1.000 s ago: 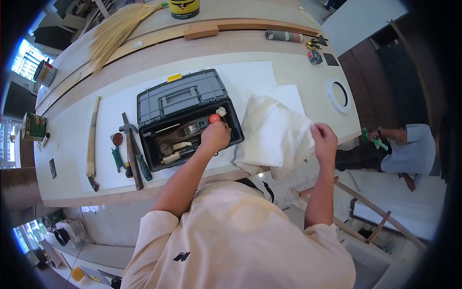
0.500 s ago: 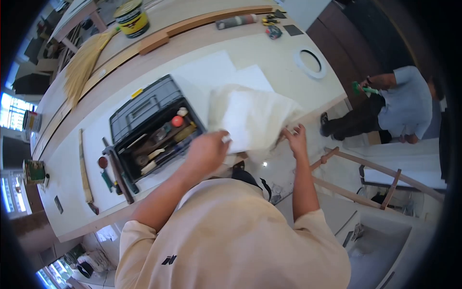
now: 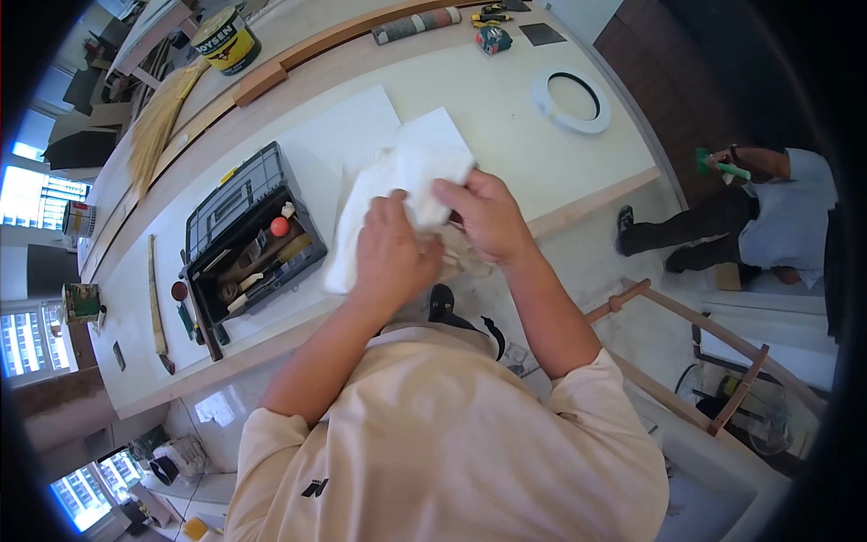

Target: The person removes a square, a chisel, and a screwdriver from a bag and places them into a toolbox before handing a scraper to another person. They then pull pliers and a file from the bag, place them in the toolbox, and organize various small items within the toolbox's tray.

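The open toolbox [image 3: 237,200] is the landmark on the desk [image 3: 506,149]. Just to its right lies a bunched white cloth [image 3: 350,262], partly raised, with both hands on it. The right hand [image 3: 492,217], farther from the toolbox, has its grip pinched on the cloth between thumb and fingers. The left hand [image 3: 396,248], between that hand and the toolbox, lays bent fingers on the cloth; whether its grip is closed around any fabric, I cannot tell.

Inside the toolbox sits a red ball [image 3: 279,226] among other tools. Left of the toolbox lies a long wooden-handled tool [image 3: 156,303]. Beyond the toolbox are a straw broom [image 3: 161,126] and a Boysen paint can [image 3: 226,42]. Far to the toolbox's right lie a white ring-shaped roll [image 3: 585,126] and, farther back, a tape measure [image 3: 493,40]. Well right of the toolbox, away from the desk, a co-worker [image 3: 795,212] holds something green [image 3: 703,161].
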`<state>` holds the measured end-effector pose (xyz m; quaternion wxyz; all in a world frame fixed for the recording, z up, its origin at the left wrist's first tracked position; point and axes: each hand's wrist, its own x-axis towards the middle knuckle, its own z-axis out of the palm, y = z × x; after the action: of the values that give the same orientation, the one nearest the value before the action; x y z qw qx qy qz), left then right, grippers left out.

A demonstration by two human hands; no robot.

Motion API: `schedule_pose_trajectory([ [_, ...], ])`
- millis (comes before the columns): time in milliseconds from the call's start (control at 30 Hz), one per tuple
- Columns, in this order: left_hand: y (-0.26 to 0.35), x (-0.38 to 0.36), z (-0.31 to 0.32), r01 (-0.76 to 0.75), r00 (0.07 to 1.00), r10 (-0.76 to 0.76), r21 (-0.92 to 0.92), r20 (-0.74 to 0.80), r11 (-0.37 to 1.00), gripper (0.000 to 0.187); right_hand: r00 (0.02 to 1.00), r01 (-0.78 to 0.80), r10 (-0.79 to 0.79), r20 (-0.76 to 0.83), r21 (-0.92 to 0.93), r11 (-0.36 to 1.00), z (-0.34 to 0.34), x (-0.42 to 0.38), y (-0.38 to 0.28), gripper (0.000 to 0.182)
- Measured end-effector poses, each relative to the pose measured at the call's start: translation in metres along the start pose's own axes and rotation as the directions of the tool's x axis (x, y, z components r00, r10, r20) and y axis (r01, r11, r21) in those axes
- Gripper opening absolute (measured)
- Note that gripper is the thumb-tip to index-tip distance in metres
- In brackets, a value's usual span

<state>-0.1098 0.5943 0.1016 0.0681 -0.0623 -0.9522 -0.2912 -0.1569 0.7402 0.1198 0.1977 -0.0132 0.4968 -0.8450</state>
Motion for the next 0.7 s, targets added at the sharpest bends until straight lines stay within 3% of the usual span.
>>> schedule_pose_trajectory([
  [33,-0.003,-0.003,-0.008,0.004,0.996,-0.010,-0.068,-0.087,0.998,0.060,0.993,0.005,-0.015,0.114,0.092,0.996,0.006,-0.001,-0.007,0.027],
  [133,-0.015,-0.006,-0.058,0.146,0.977,-0.173,-0.206,-0.121,0.968,0.038,0.946,0.113,-0.001,0.325,-0.325,0.939,-0.003,0.017,-0.015,0.038],
  [167,-0.019,-0.009,-0.071,0.188,0.968,-0.225,-0.266,-0.114,0.946,0.032,0.922,0.077,0.204,0.328,-0.674,0.734,-0.003,0.019,-0.014,0.041],
  [200,-0.023,-0.013,-0.080,0.192,0.964,-0.234,-0.272,-0.129,0.943,0.030,0.889,0.084,0.385,0.250,-0.913,0.400,-0.003,0.022,-0.013,0.043],
  [233,-0.025,-0.017,-0.087,0.192,0.959,-0.240,-0.281,-0.147,0.940,0.027,0.855,0.125,0.509,0.106,-0.992,-0.005,-0.003,0.025,-0.014,0.046],
  [333,-0.021,-0.028,-0.111,0.193,0.952,-0.245,-0.261,-0.184,0.946,0.022,0.905,0.241,0.405,0.131,-0.942,-0.233,-0.009,0.002,-0.005,0.046],
  [400,-0.018,-0.035,-0.126,0.268,0.931,-0.314,-0.236,-0.184,0.934,0.017,0.918,0.276,0.359,0.167,-0.920,-0.278,0.001,-0.012,-0.026,0.042],
  [433,-0.020,-0.038,-0.127,0.235,0.938,-0.287,-0.252,-0.193,0.939,0.016,0.923,0.293,0.336,0.188,-0.908,-0.298,0.010,-0.015,-0.035,0.041],
  [533,-0.021,-0.043,-0.133,0.146,0.954,-0.204,-0.258,-0.218,0.955,0.014,0.862,0.353,0.388,0.327,-0.935,0.003,0.047,0.007,-0.029,0.035],
  [600,-0.016,-0.043,-0.139,0.169,0.956,-0.223,-0.260,-0.192,0.951,0.015,0.821,0.442,0.249,0.514,-0.848,0.292,0.056,0.034,0.024,0.032],
  [700,-0.026,-0.049,-0.150,0.184,0.955,-0.230,-0.237,-0.187,0.954,0.016,0.731,0.524,0.429,0.531,-0.839,0.147,0.052,0.039,0.044,0.034],
])
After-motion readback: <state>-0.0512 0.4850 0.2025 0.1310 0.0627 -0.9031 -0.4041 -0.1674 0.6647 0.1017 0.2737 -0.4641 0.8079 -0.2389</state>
